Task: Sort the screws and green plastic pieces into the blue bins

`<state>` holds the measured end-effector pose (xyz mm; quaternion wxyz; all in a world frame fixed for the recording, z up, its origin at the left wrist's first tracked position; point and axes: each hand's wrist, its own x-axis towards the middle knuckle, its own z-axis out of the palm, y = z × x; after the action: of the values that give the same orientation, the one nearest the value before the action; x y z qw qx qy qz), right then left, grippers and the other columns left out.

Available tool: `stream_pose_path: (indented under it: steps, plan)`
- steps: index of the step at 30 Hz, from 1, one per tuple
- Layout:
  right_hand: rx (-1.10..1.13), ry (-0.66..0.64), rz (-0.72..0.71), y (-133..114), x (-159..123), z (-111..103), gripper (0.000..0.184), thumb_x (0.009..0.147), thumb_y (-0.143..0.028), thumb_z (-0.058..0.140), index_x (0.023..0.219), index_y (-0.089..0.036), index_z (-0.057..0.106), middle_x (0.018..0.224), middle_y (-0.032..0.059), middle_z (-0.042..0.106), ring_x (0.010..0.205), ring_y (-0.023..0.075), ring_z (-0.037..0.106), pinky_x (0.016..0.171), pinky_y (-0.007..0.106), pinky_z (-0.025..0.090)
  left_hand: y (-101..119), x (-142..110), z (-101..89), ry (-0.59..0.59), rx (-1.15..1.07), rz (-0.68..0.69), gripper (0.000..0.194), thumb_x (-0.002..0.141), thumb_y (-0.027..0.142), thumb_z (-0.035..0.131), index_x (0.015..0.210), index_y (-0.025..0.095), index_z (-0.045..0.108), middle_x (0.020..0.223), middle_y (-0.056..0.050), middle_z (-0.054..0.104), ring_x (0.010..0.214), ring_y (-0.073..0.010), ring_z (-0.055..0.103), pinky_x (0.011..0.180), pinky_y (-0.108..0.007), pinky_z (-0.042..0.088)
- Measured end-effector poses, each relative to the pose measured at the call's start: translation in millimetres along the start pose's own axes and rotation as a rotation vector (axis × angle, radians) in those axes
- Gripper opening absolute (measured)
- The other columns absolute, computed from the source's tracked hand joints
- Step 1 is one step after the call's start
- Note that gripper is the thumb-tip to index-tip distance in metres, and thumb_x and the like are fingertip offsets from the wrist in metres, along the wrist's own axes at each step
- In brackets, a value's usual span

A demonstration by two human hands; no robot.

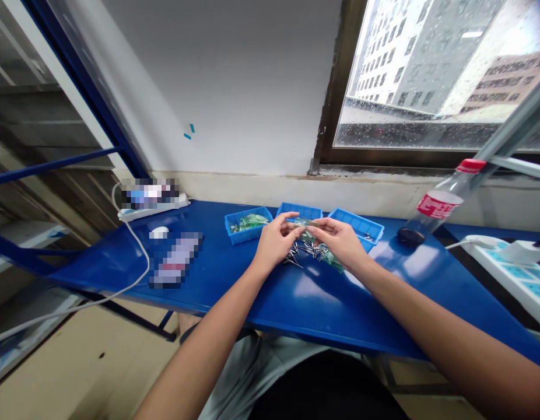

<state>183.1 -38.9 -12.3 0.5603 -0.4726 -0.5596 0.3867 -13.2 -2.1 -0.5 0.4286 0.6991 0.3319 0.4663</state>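
Observation:
Above the blue table, my left hand (275,240) and my right hand (340,238) pinch a small clear plastic bag (305,222) with a greenish tint between them. Fingers and thumbs of both hands are closed on its two sides. Whether anything is inside the bag I cannot tell. Beneath my hands lies a loose pile of thin, shiny metal pieces (293,256) that look like rivets. Partly hidden by my right hand, a green plastic bag (333,260) lies beside the pile.
Behind my hands stand a left blue bin (242,236) with green bags, a middle blue bin (298,207) and a right blue bin (361,220) holding small metal pieces. A cola bottle (440,204) and power strip (515,274) are rightward; a white cable (141,280) crosses the left.

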Motion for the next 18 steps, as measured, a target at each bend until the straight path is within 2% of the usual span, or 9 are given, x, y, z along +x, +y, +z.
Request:
stream_pose_path:
  steps: [4, 7, 9, 11, 14, 16, 18]
  plan:
    - [0.062, -0.046, 0.012, 0.1, -0.7, 1.4, 0.041, 0.077, -0.048, 0.089, 0.103, -0.020, 0.074, 0.102, 0.0086, 0.080, 0.080, 0.0208, 0.073, 0.073, 0.037, 0.060, 0.1, 0.8, -1.8, 0.061, 0.002, 0.005, 0.038, 0.091, 0.028, 0.078, 0.125, 0.017, 0.067, 0.102, -0.009, 0.080, 0.095, -0.0217, 0.078, 0.087, -0.033, 0.062]
    - [0.024, 0.037, -0.015, 3.5, 1.1, 0.2, 0.040, 0.079, -0.048, 0.087, 0.102, -0.020, 0.072, 0.096, 0.0073, 0.079, 0.074, 0.0197, 0.072, 0.070, 0.036, 0.061, 2.7, 0.3, -1.8, 0.135, 0.080, 0.033, 0.031, 0.090, 0.034, 0.079, 0.115, 0.017, 0.070, 0.101, -0.009, 0.079, 0.090, -0.0208, 0.076, 0.085, -0.034, 0.062]
    - [-0.012, 0.084, -0.028, 4.7, 2.2, -0.9, 0.040, 0.080, -0.049, 0.086, 0.102, -0.021, 0.069, 0.095, 0.0069, 0.078, 0.070, 0.0194, 0.071, 0.069, 0.037, 0.062, 5.9, -1.2, -0.4, 0.112, 0.120, 0.055, 0.028, 0.092, 0.037, 0.077, 0.111, 0.017, 0.072, 0.103, -0.010, 0.079, 0.091, -0.0213, 0.076, 0.085, -0.034, 0.063]
    - [-0.015, 0.063, -0.044, 3.6, 2.2, -1.1, 0.041, 0.079, -0.047, 0.087, 0.105, -0.021, 0.069, 0.101, 0.0081, 0.079, 0.080, 0.0226, 0.075, 0.077, 0.040, 0.064, 9.6, -3.3, 1.5, 0.024, 0.127, 0.087, 0.033, 0.094, 0.040, 0.075, 0.118, 0.017, 0.073, 0.115, -0.012, 0.078, 0.099, -0.0232, 0.076, 0.085, -0.034, 0.064]
    - [0.027, -0.046, -0.085, -1.0, -0.2, 1.1, 0.046, 0.078, -0.042, 0.088, 0.115, -0.021, 0.070, 0.115, 0.0104, 0.078, 0.110, 0.0277, 0.075, 0.100, 0.045, 0.062, 12.3, -5.1, 3.0, -0.058, 0.161, 0.130, 0.045, 0.092, 0.040, 0.077, 0.132, 0.020, 0.071, 0.133, -0.013, 0.073, 0.113, -0.0264, 0.074, 0.090, -0.036, 0.065]
    - [0.046, -0.089, -0.095, -3.9, -2.3, 3.3, 0.046, 0.081, -0.042, 0.086, 0.118, -0.021, 0.071, 0.119, 0.0112, 0.078, 0.117, 0.0281, 0.073, 0.106, 0.047, 0.060, 10.9, -4.4, 2.3, -0.020, 0.193, 0.120, 0.037, 0.094, 0.035, 0.074, 0.129, 0.020, 0.073, 0.129, -0.012, 0.076, 0.113, -0.0266, 0.074, 0.096, -0.039, 0.064]
    - [0.047, -0.098, -0.083, -5.3, -3.6, 4.6, 0.043, 0.084, -0.046, 0.083, 0.117, -0.021, 0.071, 0.116, 0.0117, 0.078, 0.114, 0.0285, 0.073, 0.099, 0.047, 0.063, 7.6, -2.7, 0.7, 0.040, 0.171, 0.092, 0.028, 0.097, 0.031, 0.069, 0.122, 0.019, 0.075, 0.121, -0.011, 0.079, 0.107, -0.0255, 0.076, 0.098, -0.040, 0.063]
